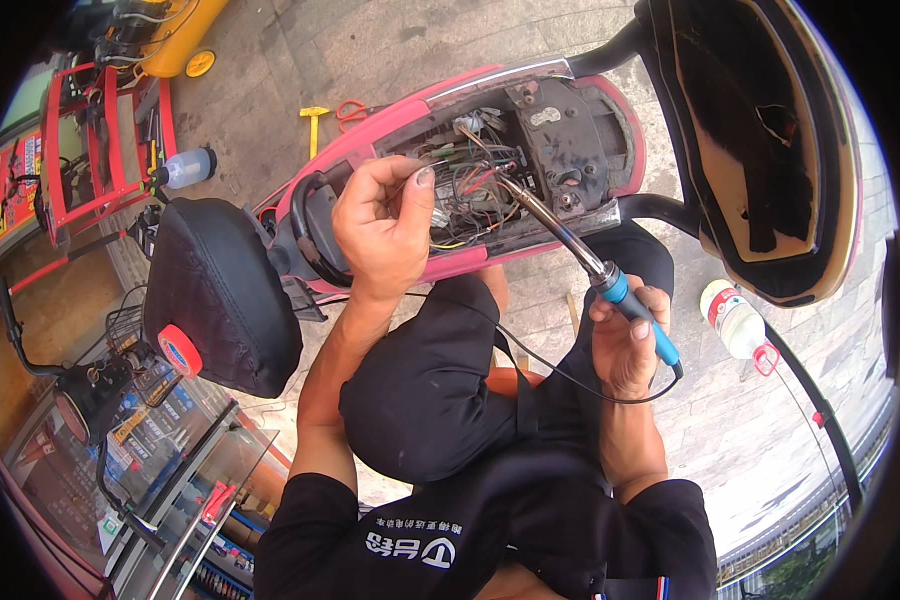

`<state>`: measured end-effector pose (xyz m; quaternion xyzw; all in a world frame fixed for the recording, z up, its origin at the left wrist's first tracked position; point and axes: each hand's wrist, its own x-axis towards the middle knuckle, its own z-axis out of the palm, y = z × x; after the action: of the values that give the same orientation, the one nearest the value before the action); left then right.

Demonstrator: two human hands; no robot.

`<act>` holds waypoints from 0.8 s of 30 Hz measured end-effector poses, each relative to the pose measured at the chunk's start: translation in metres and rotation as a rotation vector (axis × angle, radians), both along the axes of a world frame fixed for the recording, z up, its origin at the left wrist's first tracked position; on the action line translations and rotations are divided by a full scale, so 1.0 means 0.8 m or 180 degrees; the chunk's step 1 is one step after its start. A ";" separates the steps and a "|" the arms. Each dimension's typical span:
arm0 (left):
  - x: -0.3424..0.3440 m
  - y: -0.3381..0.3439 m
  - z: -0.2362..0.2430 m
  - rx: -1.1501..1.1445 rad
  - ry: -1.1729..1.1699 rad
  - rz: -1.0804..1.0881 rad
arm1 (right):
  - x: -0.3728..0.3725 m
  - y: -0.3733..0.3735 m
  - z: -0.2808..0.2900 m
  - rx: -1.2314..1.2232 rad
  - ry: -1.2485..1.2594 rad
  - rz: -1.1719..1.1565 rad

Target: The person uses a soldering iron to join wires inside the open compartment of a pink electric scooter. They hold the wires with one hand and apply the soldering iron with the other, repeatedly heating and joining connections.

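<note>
My right hand (630, 340) grips the blue handle of a soldering iron (560, 232), and its long metal barrel slants up and left. The iron's tip is among the tangled wires (470, 185) in the opened body of a pink scooter (390, 125); I cannot tell whether it touches one. My left hand (385, 220) is above the scooter's near edge, thumb and forefinger pinched on a thin wire (438, 164) that points toward the wiring. From the handle's lower end, a black cord (560, 372) runs left across my legs.
A black padded seat (220, 300) is left of the scooter; a large black and tan shell (770, 150) is at right. On the paving lie a yellow hammer (314, 128) and red-handled scissors (350, 112). A pale bottle (732, 320) stands right; a red rack (100, 150) is far left.
</note>
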<state>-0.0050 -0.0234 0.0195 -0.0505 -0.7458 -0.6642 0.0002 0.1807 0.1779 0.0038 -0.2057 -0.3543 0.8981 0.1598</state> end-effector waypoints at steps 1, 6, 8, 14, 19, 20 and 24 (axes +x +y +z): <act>0.000 0.000 0.000 0.0016 0.0008 0.0018 | 0.001 0.002 -0.001 0.0167 0.0247 0.0120; 0.000 -0.001 -0.002 0.0054 -0.0021 0.0002 | 0.007 0.005 0.002 0.1292 0.0437 0.0269; 0.000 -0.001 -0.002 0.0036 -0.0023 -0.0007 | 0.007 0.007 0.003 0.1615 0.0441 0.0290; 0.000 0.002 0.003 -0.0024 -0.0059 -0.0079 | 0.011 0.010 0.008 0.2071 0.0480 0.0404; -0.002 0.009 0.004 0.0066 0.0042 -0.0131 | 0.015 0.013 0.010 0.2197 0.0313 0.0190; -0.001 0.008 0.005 0.0058 -0.0012 -0.0164 | 0.015 0.015 0.009 0.2176 0.0275 0.0150; 0.002 0.003 0.007 -0.0227 0.0021 -0.0294 | 0.016 0.021 0.008 0.2289 0.0248 0.0179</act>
<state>-0.0037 -0.0210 0.0250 -0.0870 -0.7659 -0.6364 -0.0297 0.1933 0.1948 0.0104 -0.0921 -0.6467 0.7273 0.2107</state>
